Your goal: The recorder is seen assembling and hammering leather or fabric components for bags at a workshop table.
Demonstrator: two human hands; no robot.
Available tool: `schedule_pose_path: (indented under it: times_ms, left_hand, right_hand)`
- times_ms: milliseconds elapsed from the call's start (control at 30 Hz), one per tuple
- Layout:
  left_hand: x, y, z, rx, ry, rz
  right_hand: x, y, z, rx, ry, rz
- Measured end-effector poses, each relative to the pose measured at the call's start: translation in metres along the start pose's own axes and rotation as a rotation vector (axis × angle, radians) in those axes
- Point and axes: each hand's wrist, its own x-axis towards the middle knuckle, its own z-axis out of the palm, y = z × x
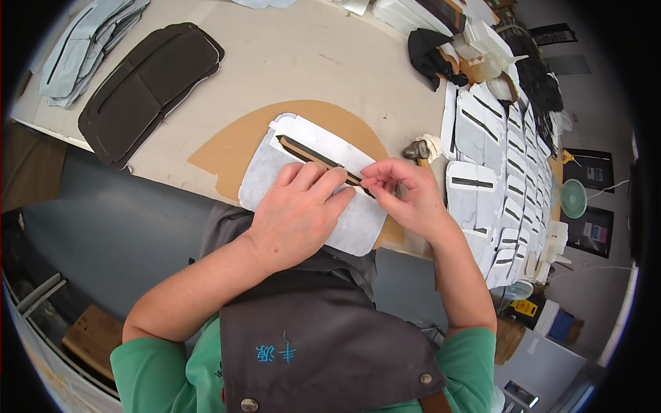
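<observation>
A white fabric panel point(275, 172) with a long dark slot lies on a brown cardboard sheet point(227, 148) at the near edge of the beige worktable point(310, 62). My left hand point(299, 210) lies flat on the panel, fingers pressing just below the slot. My right hand point(403, 193) pinches the folded edge at the right end of the slot between thumb and fingertips. A small hammer point(418, 149) lies just beyond my right hand.
A row of finished white panels point(506, 158) with slots overlaps along the right. Dark brown panels point(148, 82) and pale grey-blue panels point(86, 45) are stacked at the far left. Black fabric point(427, 55) and white containers sit at the back right.
</observation>
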Motion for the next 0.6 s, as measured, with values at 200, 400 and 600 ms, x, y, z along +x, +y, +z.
schedule_pose_path:
  times_ms: [200,400,600]
  left_hand:
    - [0.001,0.001,-0.001,0.004,-0.024,0.0]
    - [0.002,0.002,-0.002,0.004,-0.055,-0.007]
    - [0.004,0.001,-0.004,0.019,-0.057,0.011]
  right_hand:
    - [-0.003,0.004,0.001,0.082,-0.02,0.022]
    - [-0.007,0.007,0.004,0.019,-0.001,-0.034]
    - [-0.012,0.007,0.011,-0.029,0.095,-0.142]
